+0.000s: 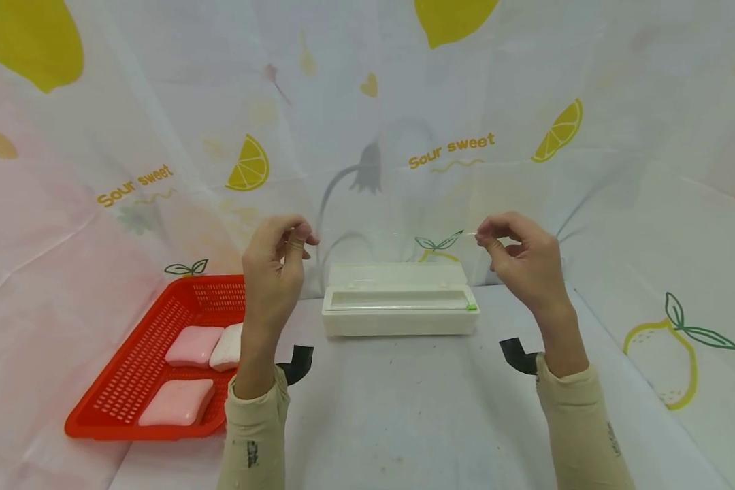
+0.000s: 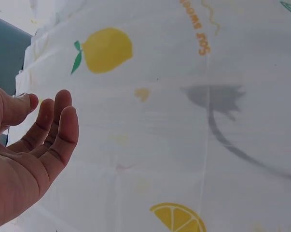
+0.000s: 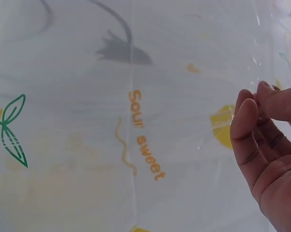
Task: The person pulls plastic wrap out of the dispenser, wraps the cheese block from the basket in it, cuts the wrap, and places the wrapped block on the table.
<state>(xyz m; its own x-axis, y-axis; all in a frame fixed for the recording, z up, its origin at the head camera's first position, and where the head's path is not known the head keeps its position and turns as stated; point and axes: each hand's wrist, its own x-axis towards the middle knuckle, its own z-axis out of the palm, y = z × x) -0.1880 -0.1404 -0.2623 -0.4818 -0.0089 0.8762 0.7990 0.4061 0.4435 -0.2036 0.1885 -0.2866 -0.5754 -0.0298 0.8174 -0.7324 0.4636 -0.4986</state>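
Note:
Thin clear cling film (image 3: 227,124) spans the space between my hands, showing mainly as glints and faint creases. My right hand (image 1: 523,255) pinches its right end between thumb and fingers, with a small wrinkle at the fingertips. Across from it, my left hand (image 1: 275,262) is raised to about the same height, thumb near the bent fingers at the film's left end. Below and between them, a long white cling film dispenser (image 1: 400,323) stands on the table with its lid (image 1: 398,274) raised. A green slider (image 1: 471,307) sits at the right end of its cutting bar.
To the left, a red plastic basket (image 1: 73,425) holds two pink soap bars (image 1: 176,403) and a whitish one (image 1: 226,348), partly behind my left arm. Lemon-printed white cloth (image 1: 343,197) hangs behind and at the sides of the white table (image 1: 398,408).

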